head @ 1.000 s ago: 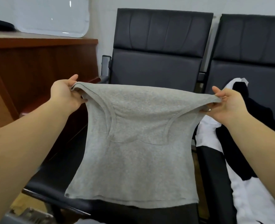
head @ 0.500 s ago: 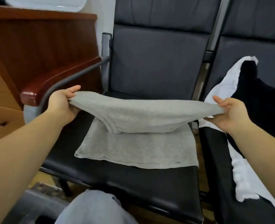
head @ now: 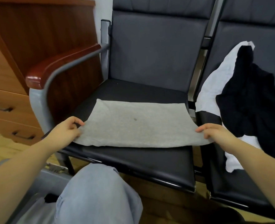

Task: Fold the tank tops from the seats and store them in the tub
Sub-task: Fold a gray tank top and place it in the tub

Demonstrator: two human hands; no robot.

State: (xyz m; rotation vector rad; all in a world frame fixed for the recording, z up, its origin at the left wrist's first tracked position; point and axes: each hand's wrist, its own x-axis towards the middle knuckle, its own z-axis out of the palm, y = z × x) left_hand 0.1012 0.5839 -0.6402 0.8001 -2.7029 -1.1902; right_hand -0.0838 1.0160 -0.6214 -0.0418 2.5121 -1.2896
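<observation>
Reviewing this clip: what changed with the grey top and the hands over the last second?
The grey tank top, a second ago held up hanging, has been lowered and folded in half flat onto the left seat. The left hand and right hand came down with it and still grip its near corners. The black and white garments on the right seat lie as before.

A black padded seat [head: 133, 160] carries a grey tank top [head: 136, 126], folded flat across its middle. On the neighbouring black seat [head: 230, 189] to the right lie a white garment [head: 212, 88] and a black garment [head: 253, 101] in a loose heap.
</observation>
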